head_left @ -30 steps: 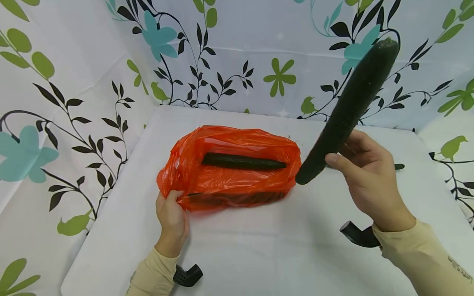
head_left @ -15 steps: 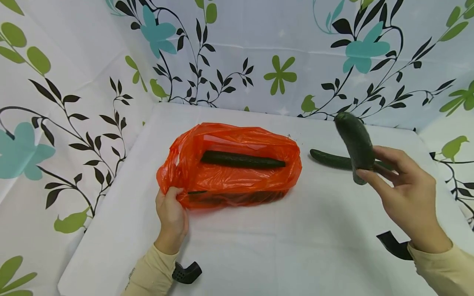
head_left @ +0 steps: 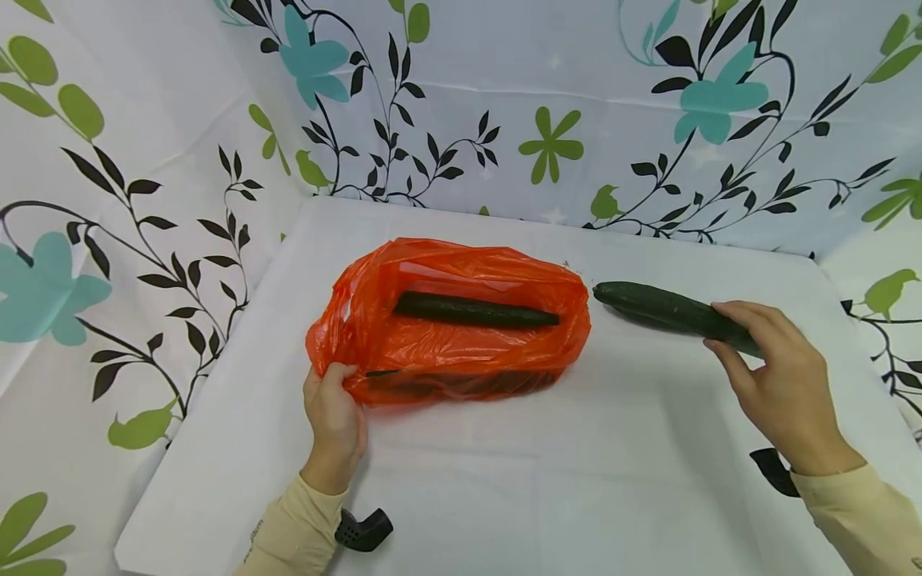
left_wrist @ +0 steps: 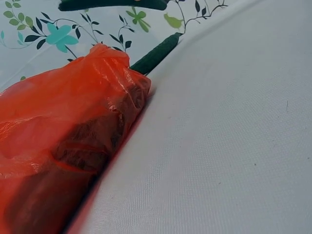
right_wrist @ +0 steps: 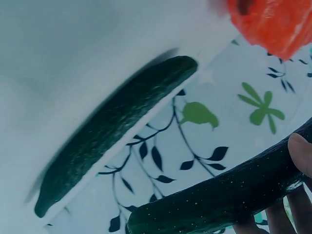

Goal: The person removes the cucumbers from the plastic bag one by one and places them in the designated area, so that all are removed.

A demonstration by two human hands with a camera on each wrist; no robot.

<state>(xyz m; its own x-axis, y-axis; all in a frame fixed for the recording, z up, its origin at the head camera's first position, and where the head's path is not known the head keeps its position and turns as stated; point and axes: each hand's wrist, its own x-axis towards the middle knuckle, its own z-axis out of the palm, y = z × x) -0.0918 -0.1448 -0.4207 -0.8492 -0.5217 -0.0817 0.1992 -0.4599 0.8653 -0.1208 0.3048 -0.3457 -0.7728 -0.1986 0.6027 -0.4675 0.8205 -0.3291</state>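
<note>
An orange-red plastic bag (head_left: pixel 461 352) lies mouth up on the white table, one cucumber (head_left: pixel 475 310) showing in its opening and dark shapes showing through its front wall. At the bag's left end, my left hand (head_left: pixel 337 428) pinches the plastic, thumb on top. My right hand (head_left: pixel 785 392) holds another cucumber (head_left: pixel 659 307) between thumb and fingers, stem end pointing left toward the bag. A further cucumber (right_wrist: pixel 114 131) lies on the table, seen apart from the held cucumber (right_wrist: pixel 209 200) in the right wrist view; in the head view the held one covers it.
The white table (head_left: pixel 540 496) runs back to a hanging cloth (head_left: pixel 461 72) printed with leaves, flowers and birds. Black devices stick out at both wrists, the left device (head_left: pixel 364 530) close over the table's front part.
My right hand has moved right and turned the held cucumber from steeply raised, through end-on to the camera, to nearly level over the lying one. My left hand stays on the bag.
</note>
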